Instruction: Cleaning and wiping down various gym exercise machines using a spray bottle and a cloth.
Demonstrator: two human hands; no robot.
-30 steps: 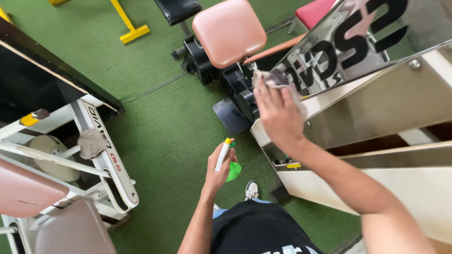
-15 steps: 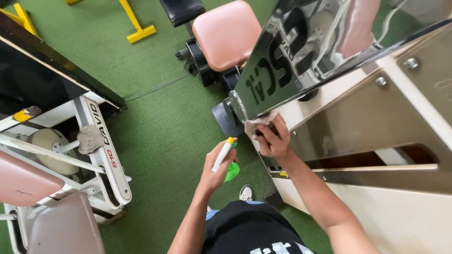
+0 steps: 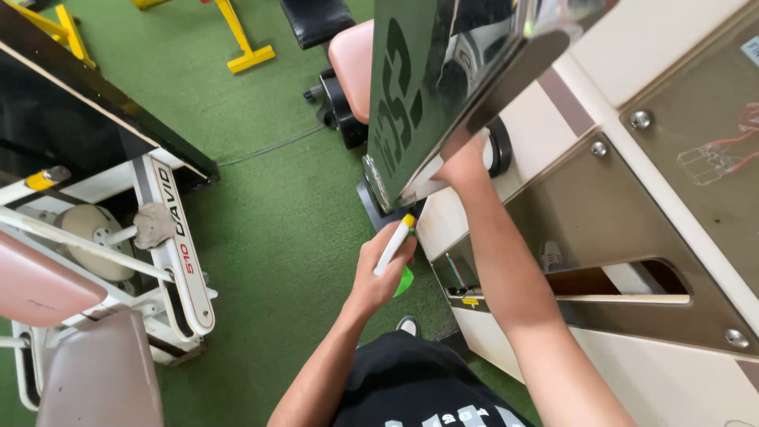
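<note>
Hands number two, both the person's own, and there is one spray bottle [image 3: 395,251] and one tilted mirror-bright steel panel [image 3: 443,79], the landmark here. The panel is flat, polished metal with large dark lettering, mounted on a cream machine housing [image 3: 680,372] with brushed steel plates and round bolts. Just below the panel's lower corner, the left hand [image 3: 378,273] is curled tight around the bottle, a slim white plastic neck with a yellow tip and a bright green body peeking out beneath the fingers. The right hand [image 3: 462,162] reaches up under the panel's lower edge; its fingers are hidden behind the metal, so I cannot tell how far it is open or whether it holds anything. Left of the panel lies green carpet-like flooring [image 3: 269,221], and one crumpled grey rag [image 3: 152,224] hangs on a white machine frame [image 3: 178,237].
</note>
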